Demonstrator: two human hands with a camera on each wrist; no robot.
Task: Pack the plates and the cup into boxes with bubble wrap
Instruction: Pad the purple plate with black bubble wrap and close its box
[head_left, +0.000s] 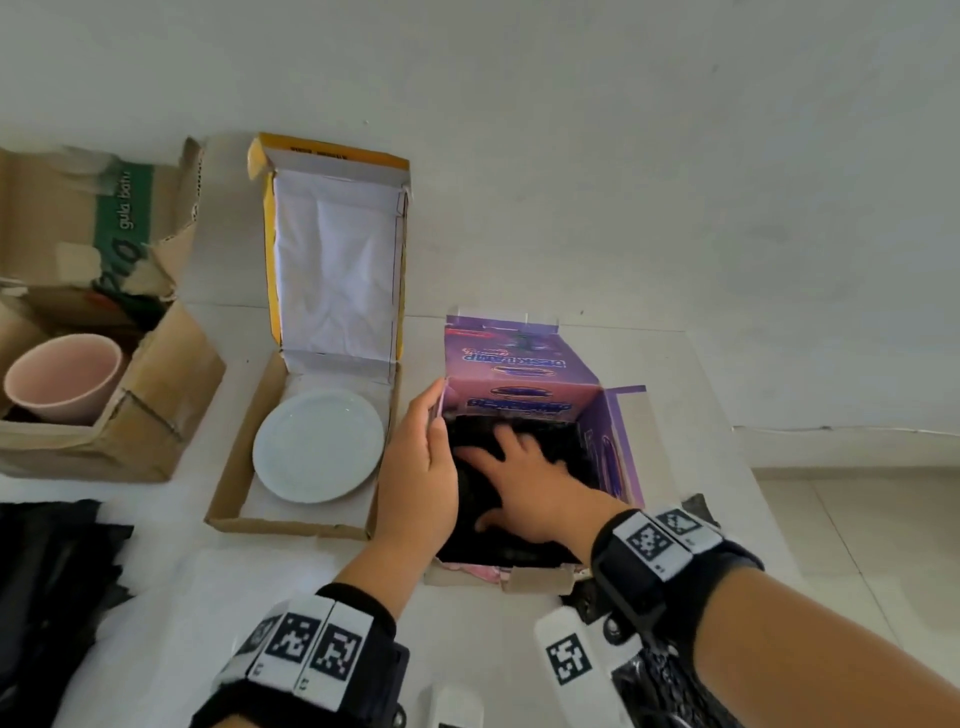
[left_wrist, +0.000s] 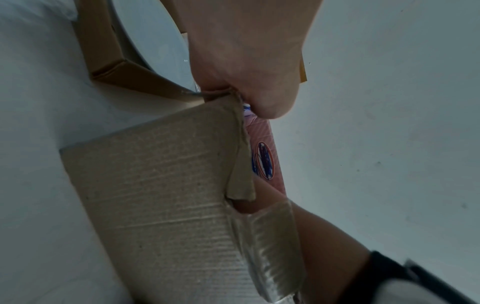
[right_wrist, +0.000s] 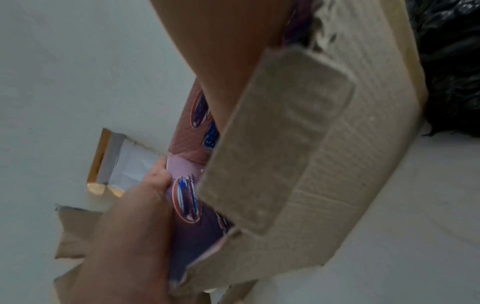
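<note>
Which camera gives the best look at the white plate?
The head view: the white plate shows whole, lying in the flat cardboard box. The left wrist view catches only a slice of its rim behind the left hand; the right wrist view shows none.

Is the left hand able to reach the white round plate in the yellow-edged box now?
Probably yes, once freed. The left hand holds the purple box's flap, just right of the white round plate, which lies uncovered in the open yellow-edged box; nothing stands between.
</note>
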